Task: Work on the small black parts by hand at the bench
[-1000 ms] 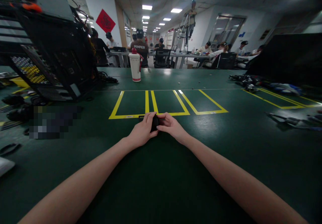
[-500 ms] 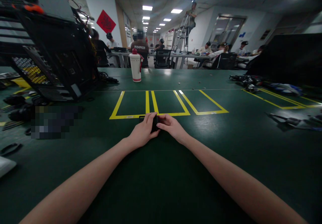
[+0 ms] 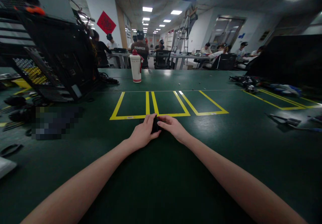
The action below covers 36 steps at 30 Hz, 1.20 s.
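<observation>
Between my two hands is a small black object (image 3: pixel 155 125), mostly covered by fingers, so its kind does not show. My left hand (image 3: pixel 143 131) is closed round its left side, with the thumb along the near edge. From the right, my right hand (image 3: pixel 172 126) pinches the same object with thumb and fingers. Both hands rest low over the dark green table (image 3: pixel 161 183), just in front of the yellow tape outlines (image 3: pixel 136 117).
A white cup with a red lid (image 3: pixel 136 68) stands beyond the tape. To the left is a black computer case (image 3: pixel 57 59) with cables (image 3: pixel 108 79). Tools and leads (image 3: pixel 289 120) lie at right. People sit at far desks; one person (image 3: pixel 191 20) is on a ladder (image 3: pixel 182 32).
The black object has turned slightly within my hands, and less of it shows past my left fingers. My arms have hardly moved. The person on the ladder has shifted posture.
</observation>
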Each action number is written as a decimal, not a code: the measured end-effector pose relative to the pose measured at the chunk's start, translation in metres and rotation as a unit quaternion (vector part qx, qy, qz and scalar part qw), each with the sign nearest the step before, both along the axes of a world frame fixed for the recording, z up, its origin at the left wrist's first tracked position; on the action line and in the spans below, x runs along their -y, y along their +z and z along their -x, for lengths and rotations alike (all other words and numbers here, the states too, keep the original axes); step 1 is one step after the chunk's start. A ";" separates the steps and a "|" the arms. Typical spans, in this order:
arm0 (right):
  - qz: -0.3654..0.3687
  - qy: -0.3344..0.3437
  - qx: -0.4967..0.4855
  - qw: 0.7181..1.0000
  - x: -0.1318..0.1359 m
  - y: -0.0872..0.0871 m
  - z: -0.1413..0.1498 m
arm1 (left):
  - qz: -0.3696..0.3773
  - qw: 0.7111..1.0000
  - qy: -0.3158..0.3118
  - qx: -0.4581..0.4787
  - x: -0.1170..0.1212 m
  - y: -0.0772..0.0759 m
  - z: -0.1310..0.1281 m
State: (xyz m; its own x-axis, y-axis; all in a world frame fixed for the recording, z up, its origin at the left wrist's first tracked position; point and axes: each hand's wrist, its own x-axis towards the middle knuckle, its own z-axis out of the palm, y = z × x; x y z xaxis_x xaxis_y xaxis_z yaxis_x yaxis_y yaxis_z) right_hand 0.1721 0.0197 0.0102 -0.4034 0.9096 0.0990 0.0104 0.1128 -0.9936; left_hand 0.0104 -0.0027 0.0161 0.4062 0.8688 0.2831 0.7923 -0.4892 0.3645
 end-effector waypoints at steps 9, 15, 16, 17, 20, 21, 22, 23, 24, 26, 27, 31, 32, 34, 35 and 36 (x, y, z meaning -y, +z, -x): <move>0.005 0.031 -0.028 0.999 0.008 0.004 -0.002 | 0.011 1.000 -0.006 0.015 0.002 -0.001 0.001; 0.024 -0.021 -0.024 0.999 0.005 -0.003 0.002 | 0.009 1.000 -0.006 0.013 0.002 -0.001 0.001; 0.033 -0.021 -0.022 0.999 0.005 -0.004 0.002 | 0.009 1.000 -0.006 0.012 0.002 -0.001 0.000; 0.038 -0.018 -0.018 0.999 0.004 -0.005 0.002 | 0.010 1.000 -0.004 0.012 0.002 0.000 0.000; 0.019 0.003 -0.010 1.000 0.005 -0.004 -0.001 | 0.010 1.000 -0.003 0.007 0.002 0.001 -0.001; 0.010 0.008 -0.010 1.000 0.006 -0.004 -0.002 | 0.009 1.000 -0.003 0.005 0.002 0.002 -0.001; 0.003 0.012 -0.012 1.000 0.007 -0.003 -0.003 | 0.008 1.000 -0.003 0.004 0.002 0.002 -0.001; 0.001 0.016 -0.015 1.000 0.008 -0.002 -0.003 | 0.007 1.000 -0.003 0.003 0.003 0.001 -0.001; 0.001 0.018 -0.019 1.000 0.009 -0.002 -0.003 | 0.006 1.000 -0.004 0.004 0.003 0.001 -0.001; -0.002 0.016 -0.026 1.000 0.010 0.000 -0.001 | 0.003 1.000 -0.003 0.007 0.003 0.000 -0.001; -0.009 0.007 -0.028 1.000 0.011 0.000 0.000 | 0.001 1.000 -0.004 0.009 0.003 0.000 -0.001; -0.044 -0.036 -0.022 0.998 0.009 0.000 0.005 | -0.003 1.000 -0.009 0.014 0.002 -0.001 0.000; -0.045 -0.041 -0.014 0.998 0.009 0.000 0.005 | -0.001 1.000 -0.011 0.014 0.002 -0.001 0.000; -0.036 -0.045 0.003 0.998 0.008 -0.001 0.005 | 0.002 1.000 -0.015 0.014 0.002 -0.001 0.001; -0.030 -0.042 0.010 0.999 0.008 -0.002 0.005 | 0.004 1.000 -0.017 0.013 0.002 -0.001 0.001; -0.024 -0.037 0.015 0.999 0.008 -0.002 0.004 | 0.005 1.000 -0.018 0.012 0.002 -0.001 0.001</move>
State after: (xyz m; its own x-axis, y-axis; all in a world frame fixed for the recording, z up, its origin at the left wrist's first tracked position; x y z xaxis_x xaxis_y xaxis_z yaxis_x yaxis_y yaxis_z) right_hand 0.1681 0.0119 0.0080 -0.3395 0.9312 0.1326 0.0491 0.1583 -0.9862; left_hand 0.0095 -0.0045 0.0154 0.4307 0.8563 0.2849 0.7656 -0.5139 0.3870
